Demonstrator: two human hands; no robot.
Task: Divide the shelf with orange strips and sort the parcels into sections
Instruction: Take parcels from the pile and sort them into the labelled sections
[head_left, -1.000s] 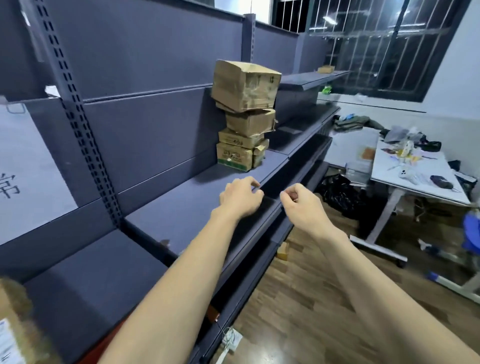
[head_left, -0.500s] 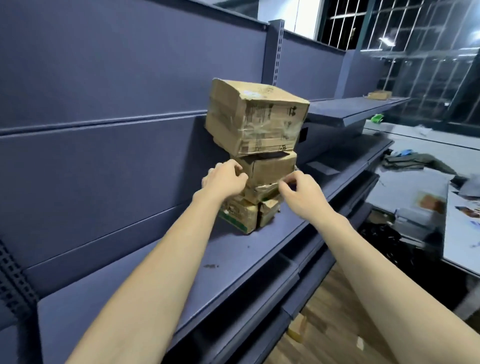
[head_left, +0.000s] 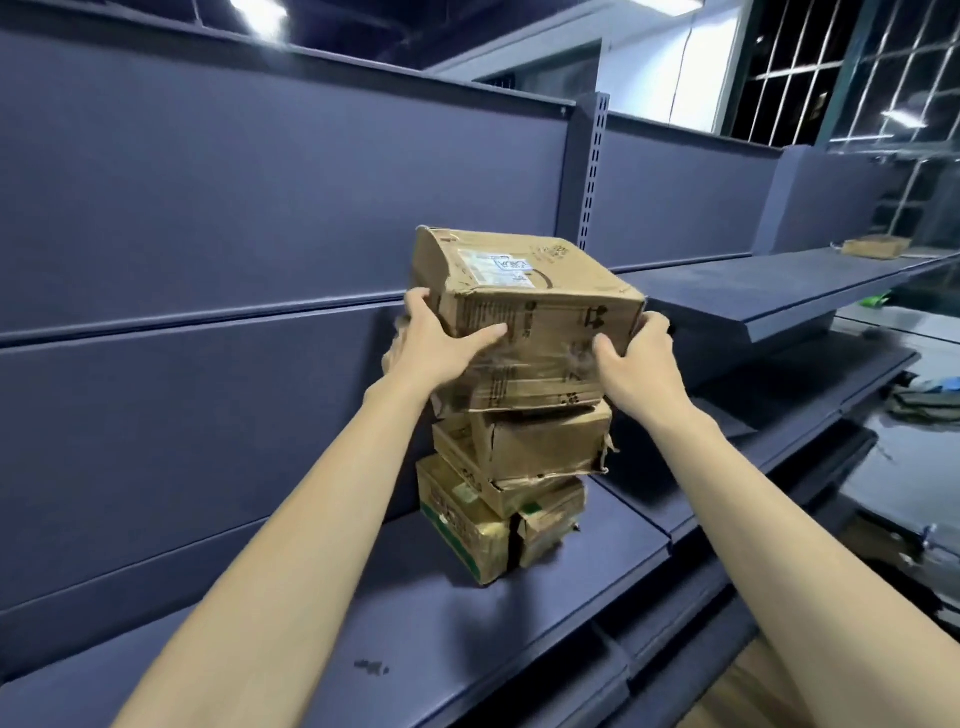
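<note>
A stack of worn cardboard parcels stands on the dark blue shelf (head_left: 363, 634). The top parcel (head_left: 524, 301), the largest, bears a white label. My left hand (head_left: 441, 343) grips its left front corner, thumb across the front face. My right hand (head_left: 636, 356) grips its right front corner. Beneath it sit a middle parcel (head_left: 540, 447) with torn edges and a bottom parcel (head_left: 467, 525) with green print, beside a small one (head_left: 550, 519). No orange strips are in view.
A slotted upright post (head_left: 595, 171) divides the back panels. A higher shelf (head_left: 769, 291) to the right carries a flat cardboard box (head_left: 875, 245) at its far end. Lower shelf tiers step out at the bottom right. Barred windows fill the upper right.
Both hands rose from the shelf edge, past the lower parcels, to the top parcel and took hold of its front corners. The camera moved closer to the stack.
</note>
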